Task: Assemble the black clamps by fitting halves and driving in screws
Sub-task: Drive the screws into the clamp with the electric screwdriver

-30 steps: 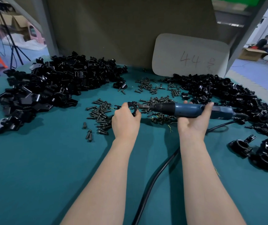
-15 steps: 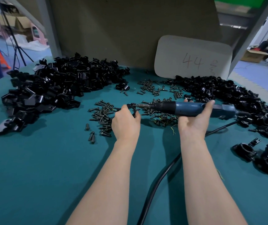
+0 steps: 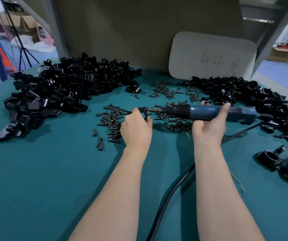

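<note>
A black clamp (image 3: 144,113) is gripped in the left hand (image 3: 136,126) while a blue electric screwdriver (image 3: 202,112), its tip at the clamp, is grasped by the right hand (image 3: 209,124).

Both forearms (image 3: 122,188) reach forward, left hand (image 3: 136,129) pinching, right hand (image 3: 209,126) gripping.

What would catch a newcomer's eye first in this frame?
In the middle, the right hand grips a blue-and-black corded electric screwdriver, its bit set against the small black clamp pinched in the left hand. A big heap of glossy black clamp parts lies at the back left and a second black heap at the right of the teal table cover, with loose dark screws scattered between.
</note>
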